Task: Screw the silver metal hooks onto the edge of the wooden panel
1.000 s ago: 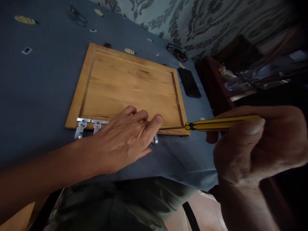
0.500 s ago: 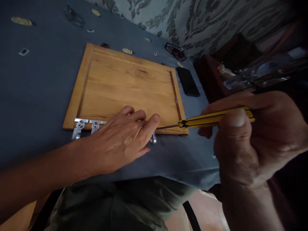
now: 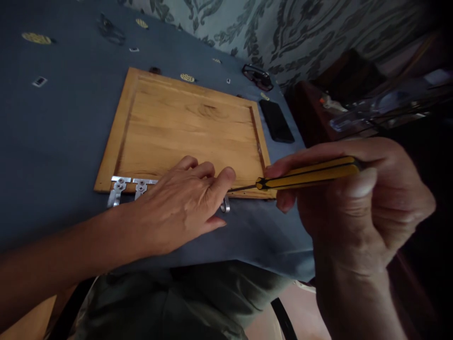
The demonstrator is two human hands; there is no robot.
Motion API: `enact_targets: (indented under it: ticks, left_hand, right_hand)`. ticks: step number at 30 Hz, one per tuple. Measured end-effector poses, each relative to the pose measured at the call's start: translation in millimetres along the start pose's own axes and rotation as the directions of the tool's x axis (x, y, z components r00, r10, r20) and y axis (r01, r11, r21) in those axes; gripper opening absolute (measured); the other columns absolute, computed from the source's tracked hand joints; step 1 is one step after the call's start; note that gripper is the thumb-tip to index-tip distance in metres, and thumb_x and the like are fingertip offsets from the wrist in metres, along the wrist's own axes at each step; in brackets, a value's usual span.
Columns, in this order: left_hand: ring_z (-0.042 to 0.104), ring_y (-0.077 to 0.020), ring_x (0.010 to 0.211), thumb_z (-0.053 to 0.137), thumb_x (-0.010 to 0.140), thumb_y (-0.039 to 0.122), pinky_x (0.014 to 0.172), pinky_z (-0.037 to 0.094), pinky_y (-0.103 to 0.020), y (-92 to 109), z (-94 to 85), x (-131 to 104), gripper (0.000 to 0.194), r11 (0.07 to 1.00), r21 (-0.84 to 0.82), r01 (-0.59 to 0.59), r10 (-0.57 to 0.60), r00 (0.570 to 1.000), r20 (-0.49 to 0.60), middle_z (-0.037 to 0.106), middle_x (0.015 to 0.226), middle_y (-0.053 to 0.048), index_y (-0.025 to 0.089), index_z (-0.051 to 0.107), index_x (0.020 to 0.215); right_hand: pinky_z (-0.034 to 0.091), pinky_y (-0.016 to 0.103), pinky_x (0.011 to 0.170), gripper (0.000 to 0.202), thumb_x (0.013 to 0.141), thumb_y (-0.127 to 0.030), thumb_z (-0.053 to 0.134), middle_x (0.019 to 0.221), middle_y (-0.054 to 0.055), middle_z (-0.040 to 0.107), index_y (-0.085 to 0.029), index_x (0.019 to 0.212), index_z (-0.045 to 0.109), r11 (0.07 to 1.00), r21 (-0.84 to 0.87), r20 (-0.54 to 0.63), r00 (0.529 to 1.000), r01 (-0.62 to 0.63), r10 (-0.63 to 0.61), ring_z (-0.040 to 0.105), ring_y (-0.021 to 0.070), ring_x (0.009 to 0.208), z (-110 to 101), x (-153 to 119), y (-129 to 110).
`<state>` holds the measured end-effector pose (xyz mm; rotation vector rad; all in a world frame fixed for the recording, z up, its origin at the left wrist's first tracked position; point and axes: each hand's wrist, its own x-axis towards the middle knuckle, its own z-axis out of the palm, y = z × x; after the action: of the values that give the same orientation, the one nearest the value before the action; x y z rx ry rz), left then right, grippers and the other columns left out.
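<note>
A light wooden panel (image 3: pixel 177 118) with a raised frame lies flat on the cloth. Two silver metal hinges (image 3: pixel 120 186) with cross-head screws sit at its near left edge. My left hand (image 3: pixel 186 203) rests across that edge, fingers bent and apart, thumb toward me. Partly under it shows the loop-shaped end of another metal piece (image 3: pixel 225 204). My right hand (image 3: pixel 361 208) grips a screwdriver (image 3: pixel 307 174) by its yellow and black handle. Its shaft points left along the near edge and its tip disappears beside my left index finger, so what it touches is hidden.
On the blue patterned tablecloth (image 3: pixel 71 132), a black phone (image 3: pixel 276 120) lies right of the panel. Dark-framed glasses (image 3: pixel 257 77) lie behind it. A dim object (image 3: pixel 111 30) sits at the back left. Clear plastic items (image 3: pixel 357 113) lie on the right.
My right hand has shifted left, its fingers now nearer the screwdriver's shaft, and the handle has turned in the grip. My left hand stays in place. The view has moved slightly.
</note>
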<state>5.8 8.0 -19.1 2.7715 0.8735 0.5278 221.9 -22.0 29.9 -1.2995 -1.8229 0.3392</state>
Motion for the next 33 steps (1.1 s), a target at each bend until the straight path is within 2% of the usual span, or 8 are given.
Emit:
enact_targets:
  ticks: [3,10,12,15,20,23,28,33]
  left_hand:
    - [0.067,-0.0238,0.085,0.079,0.091,0.041,0.090,0.050,-0.040,0.8,1.2,3.2,0.046,1.000,0.005,0.022,-0.022,0.999,-0.040,0.072,0.096,-0.009,0.013,0.053,0.117]
    - [0.070,-0.0237,0.088,0.081,0.090,0.034,0.085,0.050,-0.036,7.0,0.7,9.9,0.042,0.996,0.001,0.088,-0.088,0.995,-0.053,0.075,0.094,-0.006,0.016,0.052,0.114]
    - [0.070,-0.0248,0.090,0.082,0.088,0.035,0.085,0.050,-0.037,8.5,0.4,11.3,0.045,0.994,0.010,0.105,-0.104,0.993,-0.053,0.076,0.095,-0.007,0.016,0.051,0.114]
    - [0.070,-0.0256,0.090,0.086,0.086,0.036,0.084,0.050,-0.037,9.3,0.4,12.9,0.050,0.992,0.013,0.124,-0.123,0.992,-0.032,0.076,0.098,-0.009,0.015,0.051,0.115]
    - [0.070,-0.0244,0.091,0.088,0.084,0.036,0.085,0.048,-0.036,8.1,0.7,13.4,0.053,0.990,-0.019,0.141,-0.142,0.990,-0.013,0.076,0.099,-0.006,0.017,0.049,0.115]
    - [0.070,-0.0242,0.090,0.087,0.085,0.036,0.084,0.046,-0.036,7.8,0.0,13.6,0.052,0.990,-0.017,0.143,-0.143,0.990,-0.004,0.075,0.097,-0.005,0.017,0.049,0.114]
    - [0.069,-0.0244,0.091,0.085,0.087,0.036,0.084,0.046,-0.036,7.8,-1.7,14.3,0.050,0.989,-0.014,0.148,-0.148,0.989,0.016,0.075,0.096,-0.004,0.017,0.050,0.116]
    - [0.068,-0.0254,0.090,0.084,0.086,0.040,0.084,0.045,-0.037,7.2,-1.7,14.5,0.050,0.986,0.001,0.169,-0.169,0.985,0.037,0.073,0.097,-0.004,0.018,0.050,0.116]
  right_hand:
    - [0.046,0.037,0.039,0.028,0.100,-0.054,0.062,0.087,0.007,0.077,-0.028,0.095,0.072,0.978,0.209,-0.034,0.999,-0.021,0.028,0.057,0.0175,0.045,4.5,1.2,-1.5]
    - [0.048,0.035,0.045,0.019,0.105,-0.043,0.054,0.093,0.002,0.074,-0.034,0.099,0.069,0.975,0.219,0.019,0.999,0.036,-0.041,0.060,0.0162,0.050,5.0,2.2,-0.5]
    - [0.050,0.037,0.046,0.022,0.105,-0.048,0.051,0.093,0.002,0.075,-0.035,0.098,0.068,0.980,0.195,0.053,0.998,0.032,-0.043,0.061,0.0171,0.050,3.5,2.9,0.6]
    - [0.052,0.041,0.048,0.030,0.104,-0.057,0.049,0.094,0.004,0.077,-0.034,0.096,0.067,0.992,0.119,0.064,0.998,-0.035,0.027,0.062,0.0202,0.052,3.4,3.7,0.3]
    - [0.048,0.036,0.042,0.022,0.104,-0.051,0.055,0.090,0.000,0.076,-0.035,0.095,0.068,0.986,0.164,-0.021,1.000,0.017,-0.014,0.060,0.0177,0.048,8.6,1.9,-1.8]
    - [0.045,0.033,0.040,0.026,0.104,-0.053,0.054,0.091,0.001,0.075,-0.032,0.095,0.066,0.996,0.081,-0.081,0.996,0.038,-0.032,0.059,0.0150,0.046,12.1,-0.2,-2.2]
    - [0.047,0.031,0.045,0.035,0.106,-0.058,0.047,0.088,0.001,0.071,-0.029,0.094,0.062,0.998,-0.048,-0.129,0.991,0.035,-0.041,0.056,0.0108,0.044,18.9,-4.6,-5.5]
    - [0.044,0.034,0.048,0.034,0.104,-0.059,0.051,0.087,0.000,0.071,-0.030,0.093,0.065,1.000,-0.016,-0.221,0.975,0.016,-0.019,0.053,0.0124,0.045,23.1,-9.1,-6.1]
